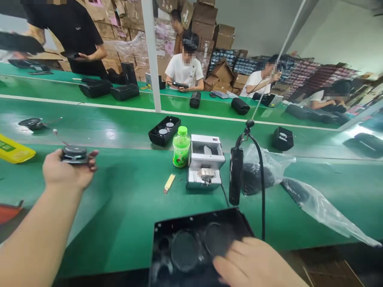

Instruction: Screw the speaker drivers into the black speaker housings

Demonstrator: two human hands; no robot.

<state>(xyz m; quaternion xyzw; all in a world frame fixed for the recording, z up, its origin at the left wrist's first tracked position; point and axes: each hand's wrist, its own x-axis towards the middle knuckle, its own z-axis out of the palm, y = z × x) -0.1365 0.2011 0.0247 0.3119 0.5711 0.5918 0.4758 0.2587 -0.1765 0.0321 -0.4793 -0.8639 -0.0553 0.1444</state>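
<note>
My left hand (66, 170) reaches out over the green bench and grips a round black speaker driver (74, 154) by its rim. My right hand (254, 263) lies on the near right part of a black speaker panel (191, 247) with round openings, at the bench's front edge; its fingers press flat on the panel. A black electric screwdriver (236, 175) hangs on a cable just beyond the panel.
A green drink bottle (181, 146), a small grey machine (205, 161), a yellow stick (169, 183) and clear plastic bags (317, 203) lie on the bench. A black tray (164, 130) and another driver (31, 123) sit on the conveyor. Several people work across the line.
</note>
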